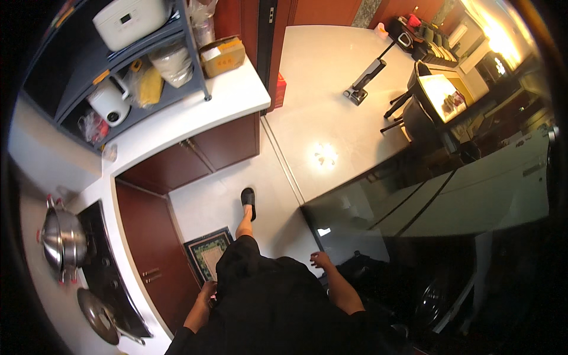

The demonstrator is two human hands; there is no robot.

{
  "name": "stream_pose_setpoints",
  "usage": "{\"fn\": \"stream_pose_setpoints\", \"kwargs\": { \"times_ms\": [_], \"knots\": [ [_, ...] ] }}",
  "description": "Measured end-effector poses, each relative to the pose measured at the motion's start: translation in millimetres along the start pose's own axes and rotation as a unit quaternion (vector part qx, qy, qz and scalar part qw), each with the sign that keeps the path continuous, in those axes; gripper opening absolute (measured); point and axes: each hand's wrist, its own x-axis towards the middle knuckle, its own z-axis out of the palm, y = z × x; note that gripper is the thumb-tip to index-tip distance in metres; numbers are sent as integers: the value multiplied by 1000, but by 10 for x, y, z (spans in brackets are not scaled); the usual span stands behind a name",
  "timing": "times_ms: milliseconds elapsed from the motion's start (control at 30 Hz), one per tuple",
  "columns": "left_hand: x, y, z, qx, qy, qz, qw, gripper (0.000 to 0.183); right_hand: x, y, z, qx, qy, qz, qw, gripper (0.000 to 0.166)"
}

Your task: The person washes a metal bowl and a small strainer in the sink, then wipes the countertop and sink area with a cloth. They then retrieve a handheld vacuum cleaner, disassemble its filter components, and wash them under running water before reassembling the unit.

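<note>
My left hand (207, 293) hangs low beside my black clothing, near the red-brown cabinet door (153, 248). A small pinkish bit shows at its fingers, too small to name, and I cannot tell whether the hand holds it. On the other side, my right hand (320, 260) is held out from my body with loosely bent fingers apart and nothing in them. It is nearest to a large dark glossy panel (355, 235). One foot in a black slipper (248, 202) is on the pale floor in front of me, past a patterned mat (208, 253).
The white countertop (195, 117) bears a grey shelf rack (155, 95) with a rice cooker (128, 22) and white kettle (108, 102), plus a cardboard box (222, 57). Left stands a steel pot (64, 239) by a lidded pan (98, 316). Beyond the floor track (284, 159) is a vacuum cleaner (366, 77).
</note>
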Motion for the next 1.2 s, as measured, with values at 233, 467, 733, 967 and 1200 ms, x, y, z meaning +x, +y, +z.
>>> {"fn": "stream_pose_setpoints", "kwargs": {
  "times_ms": [233,467,733,967,1200],
  "knots": [
    [1270,2198,-618,-24,-44,-25,998,21,-14,-1311,7,-60,7,3,998,28],
    [1451,5778,-451,171,-112,202,958,26,717,-3008,-510,-28,139,-153,978,38],
    [1486,7791,1237,187,-263,283,903,29,1371,-3921,-1399,40,203,-166,964,38],
    [1805,8919,1991,257,-282,238,893,26,2181,-3712,-2454,161,160,82,971,30],
    [2436,10193,2648,171,-99,233,952,21,2700,-4290,-4355,206,156,7,966,30]
  ]
}}
